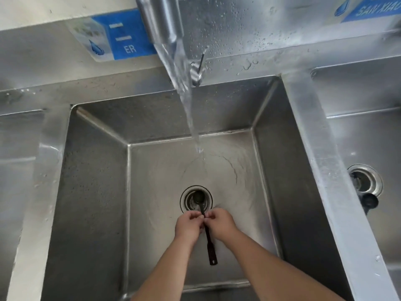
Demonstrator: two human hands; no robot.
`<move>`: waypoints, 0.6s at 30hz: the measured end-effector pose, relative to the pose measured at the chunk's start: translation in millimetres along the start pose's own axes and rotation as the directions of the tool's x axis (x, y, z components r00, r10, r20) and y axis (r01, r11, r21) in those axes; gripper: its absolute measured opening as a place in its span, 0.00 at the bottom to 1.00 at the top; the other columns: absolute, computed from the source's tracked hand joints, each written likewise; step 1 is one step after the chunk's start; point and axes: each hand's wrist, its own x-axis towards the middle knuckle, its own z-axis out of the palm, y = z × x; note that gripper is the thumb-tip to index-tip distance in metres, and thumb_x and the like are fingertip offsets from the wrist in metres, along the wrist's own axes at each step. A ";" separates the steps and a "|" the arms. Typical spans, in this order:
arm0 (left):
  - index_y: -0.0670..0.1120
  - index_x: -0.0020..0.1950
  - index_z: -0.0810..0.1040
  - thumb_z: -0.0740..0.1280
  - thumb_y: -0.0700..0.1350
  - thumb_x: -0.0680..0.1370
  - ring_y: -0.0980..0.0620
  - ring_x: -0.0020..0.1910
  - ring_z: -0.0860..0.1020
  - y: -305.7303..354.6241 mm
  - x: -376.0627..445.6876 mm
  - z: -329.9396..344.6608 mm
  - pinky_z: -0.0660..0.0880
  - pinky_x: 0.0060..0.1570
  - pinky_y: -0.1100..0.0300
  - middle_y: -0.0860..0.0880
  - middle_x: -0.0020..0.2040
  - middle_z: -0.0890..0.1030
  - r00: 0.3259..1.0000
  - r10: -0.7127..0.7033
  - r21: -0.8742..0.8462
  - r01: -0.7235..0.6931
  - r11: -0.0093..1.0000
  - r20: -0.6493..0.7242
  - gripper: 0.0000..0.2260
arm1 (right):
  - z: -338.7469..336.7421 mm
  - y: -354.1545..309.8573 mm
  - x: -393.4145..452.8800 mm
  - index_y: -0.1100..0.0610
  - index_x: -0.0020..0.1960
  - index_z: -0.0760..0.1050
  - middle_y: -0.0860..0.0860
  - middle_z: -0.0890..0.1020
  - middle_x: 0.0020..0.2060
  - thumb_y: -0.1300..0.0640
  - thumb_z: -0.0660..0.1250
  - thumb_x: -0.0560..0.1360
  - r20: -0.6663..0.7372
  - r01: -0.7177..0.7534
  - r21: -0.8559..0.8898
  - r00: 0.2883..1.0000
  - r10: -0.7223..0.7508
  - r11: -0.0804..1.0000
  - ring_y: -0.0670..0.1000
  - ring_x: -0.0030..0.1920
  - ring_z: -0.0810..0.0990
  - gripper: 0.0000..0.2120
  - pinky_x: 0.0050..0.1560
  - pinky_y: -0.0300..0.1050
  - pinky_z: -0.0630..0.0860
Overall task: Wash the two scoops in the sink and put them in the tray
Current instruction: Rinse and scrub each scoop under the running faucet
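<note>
A black long-handled scoop [210, 244] hangs low in the middle steel sink [95, 192], its round bowl over the drain [196, 199] and its handle end pointing toward me. My left hand [188, 225] and my right hand [221, 223] both pinch the upper handle just below the bowl. A second black scoop [370, 202] lies in the right sink, beside that basin's drain [365, 180]. No tray is in view.
Water [188, 109] pours from the steel tap [160, 20] and hits the basin floor beyond the drain, away from my hands. A steel divider [314, 159] separates the middle and right sinks. Another basin [15, 148] lies left. Blue labels sit on the backsplash.
</note>
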 end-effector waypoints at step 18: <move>0.44 0.49 0.78 0.60 0.34 0.79 0.46 0.41 0.79 166.7 -74.7 18.0 0.73 0.35 0.56 0.42 0.46 0.81 0.980 0.185 -0.227 -0.166 0.960 0.067 0.08 | -112.5 -106.1 -73.1 0.56 0.33 0.73 0.52 0.72 0.28 0.65 0.64 0.74 0.022 0.025 0.100 0.999 -0.027 0.995 0.49 0.30 0.69 0.11 0.34 0.43 0.64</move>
